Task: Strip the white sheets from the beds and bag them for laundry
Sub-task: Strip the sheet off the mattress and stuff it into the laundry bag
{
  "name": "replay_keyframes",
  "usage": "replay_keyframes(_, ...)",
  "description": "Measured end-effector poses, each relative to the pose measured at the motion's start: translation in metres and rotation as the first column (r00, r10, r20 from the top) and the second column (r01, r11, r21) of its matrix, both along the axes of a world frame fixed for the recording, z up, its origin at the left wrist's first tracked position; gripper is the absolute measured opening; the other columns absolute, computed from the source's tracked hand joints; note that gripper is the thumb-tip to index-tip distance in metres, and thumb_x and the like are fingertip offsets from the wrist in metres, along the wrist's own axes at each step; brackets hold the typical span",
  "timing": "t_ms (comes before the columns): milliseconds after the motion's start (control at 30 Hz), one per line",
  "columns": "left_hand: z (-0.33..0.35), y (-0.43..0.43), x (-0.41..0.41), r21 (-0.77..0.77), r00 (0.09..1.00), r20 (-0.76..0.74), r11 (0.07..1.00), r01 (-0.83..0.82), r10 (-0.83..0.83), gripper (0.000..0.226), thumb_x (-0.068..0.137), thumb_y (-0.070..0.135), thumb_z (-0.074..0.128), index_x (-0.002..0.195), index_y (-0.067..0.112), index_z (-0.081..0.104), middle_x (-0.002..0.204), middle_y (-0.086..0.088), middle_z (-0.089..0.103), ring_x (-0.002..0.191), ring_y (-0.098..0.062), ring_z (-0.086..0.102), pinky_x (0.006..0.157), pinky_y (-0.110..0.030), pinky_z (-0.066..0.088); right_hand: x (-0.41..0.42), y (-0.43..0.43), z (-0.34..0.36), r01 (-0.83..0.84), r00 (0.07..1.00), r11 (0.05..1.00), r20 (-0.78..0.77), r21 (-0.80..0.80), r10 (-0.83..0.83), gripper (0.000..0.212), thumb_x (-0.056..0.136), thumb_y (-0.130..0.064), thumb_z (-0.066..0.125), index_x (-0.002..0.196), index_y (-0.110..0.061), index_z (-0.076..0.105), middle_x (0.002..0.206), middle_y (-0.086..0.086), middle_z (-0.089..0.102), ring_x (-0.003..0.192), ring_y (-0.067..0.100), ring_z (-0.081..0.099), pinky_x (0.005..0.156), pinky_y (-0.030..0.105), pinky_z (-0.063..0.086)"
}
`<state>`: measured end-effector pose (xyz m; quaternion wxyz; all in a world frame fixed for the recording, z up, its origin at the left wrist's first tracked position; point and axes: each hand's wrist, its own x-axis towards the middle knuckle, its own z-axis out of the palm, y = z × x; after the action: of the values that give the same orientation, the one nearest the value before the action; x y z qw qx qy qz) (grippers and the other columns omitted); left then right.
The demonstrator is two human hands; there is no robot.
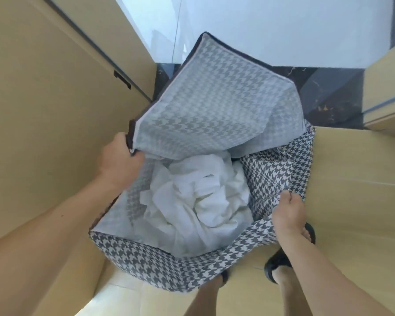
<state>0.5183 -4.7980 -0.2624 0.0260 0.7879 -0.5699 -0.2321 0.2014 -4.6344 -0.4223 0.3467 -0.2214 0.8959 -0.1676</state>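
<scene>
A large houndstooth laundry bag [160, 261] stands open on the floor in front of me. Crumpled white sheets [198, 197] fill its inside. The bag's lid flap [214, 106] is raised, showing its pale lining. My left hand [120, 160] grips the flap's near left corner by its dark edge. My right hand [287, 213] pinches the bag's fabric on the right side, near the rim.
Tan wooden cabinet fronts [55, 110] rise on the left, and another tan unit [385, 92] stands at the right. A dark marble strip [328, 94] and a white wall lie beyond the bag. My feet in dark slippers [276, 267] stand just behind the bag.
</scene>
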Motion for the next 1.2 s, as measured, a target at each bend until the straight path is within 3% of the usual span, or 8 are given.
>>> replay_keyframes(167,0.075,-0.011,-0.011,0.157,0.999,-0.029,0.987,0.021,-0.017,0.026,0.096,0.025,0.062,0.078,0.012,0.049,0.075,-0.002,0.051,0.063,-0.015,0.046,0.049,-0.032,0.028,-0.02,0.005,0.115,-0.183,0.978,0.947,0.047,-0.263,0.202,0.044,0.105,-0.038,0.039,0.069,-0.012,0.043,0.061,0.004,0.042,0.055,0.021,0.038,0.052,0.037,0.03)
replay_keyframes(333,0.154,-0.032,-0.009,0.121,0.976,-0.175,0.986,-0.112,0.132,0.033,0.089,0.032,0.066,0.067,0.01,0.054,0.058,0.0,0.05,0.054,-0.024,0.047,0.049,-0.029,0.03,-0.06,-0.018,0.215,-0.082,0.996,0.927,-0.003,-0.367,0.086,0.056,0.092,-0.069,0.039,0.075,-0.02,0.06,0.06,-0.003,0.056,0.053,0.012,0.05,0.052,0.034,0.04)
replay_keyframes(467,0.18,-0.022,-0.019,0.19,0.945,-0.22,0.961,-0.203,0.243,0.031,0.089,0.031,0.07,0.08,0.004,0.059,0.072,-0.008,0.055,0.061,-0.025,0.051,0.055,-0.031,0.035,-0.101,-0.025,0.231,-0.16,0.986,0.981,0.031,-0.112,0.164,0.056,0.104,-0.048,0.038,0.078,-0.004,0.059,0.065,0.011,0.053,0.063,0.03,0.052,0.057,0.037,0.037)
replay_keyframes(633,0.179,-0.014,-0.061,0.102,0.941,-0.295,0.985,-0.14,0.164,0.024,0.086,0.026,0.075,0.091,0.006,0.062,0.084,-0.007,0.061,0.076,-0.027,0.058,0.062,-0.033,0.043,-0.131,-0.035,0.234,-0.296,0.932,0.953,-0.199,0.062,0.303,0.052,0.106,-0.046,0.035,0.074,-0.009,0.055,0.068,0.01,0.059,0.063,0.028,0.054,0.059,0.036,0.043)
replay_keyframes(767,0.168,-0.011,-0.082,0.001,0.947,-0.285,0.988,-0.157,0.151,0.04,0.086,0.026,0.076,0.113,0.004,0.058,0.104,-0.008,0.062,0.092,-0.028,0.06,0.076,-0.039,0.048,-0.138,-0.028,0.229,-0.393,0.783,0.896,-0.435,0.208,0.445,0.024,0.098,-0.028,0.056,0.115,-0.011,0.06,0.106,0.011,0.063,0.096,0.032,0.057,0.083,0.043,0.049)
replay_keyframes(833,0.152,-0.001,-0.088,-0.023,0.943,-0.289,0.984,-0.178,0.163,0.043,0.086,0.029,0.075,0.116,0.006,0.055,0.105,-0.007,0.06,0.095,-0.028,0.059,0.08,-0.041,0.048,-0.13,-0.024,0.216,-0.546,0.619,0.815,-0.563,0.195,0.549,0.041,0.085,-0.017,0.066,0.125,-0.012,0.055,0.115,0.011,0.058,0.104,0.031,0.051,0.086,0.043,0.045)
replay_keyframes(933,0.131,0.018,-0.095,-0.019,0.941,-0.303,0.986,-0.166,0.153,0.038,0.087,0.036,0.075,0.107,0.015,0.05,0.091,0.006,0.056,0.091,-0.024,0.057,0.073,-0.038,0.045,-0.106,-0.019,0.198,-0.819,0.393,0.556,-0.565,0.144,0.725,0.026,0.082,-0.02,0.071,0.106,-0.014,0.064,0.094,0.001,0.055,0.084,0.02,0.051,0.075,0.035,0.046)
replay_keyframes(1200,0.116,0.027,-0.095,0.037,0.951,-0.269,0.988,-0.147,0.151,0.038,0.087,0.039,0.073,0.103,0.008,0.059,0.1,-0.01,0.066,0.092,-0.033,0.065,0.082,-0.054,0.055,-0.058,0.002,0.145,-0.945,0.001,-0.038,0.119,0.326,0.993,0.017,0.097,-0.018,0.05,0.099,-0.009,0.064,0.078,0.001,0.049,0.081,0.024,0.057,0.073,0.036,0.048)
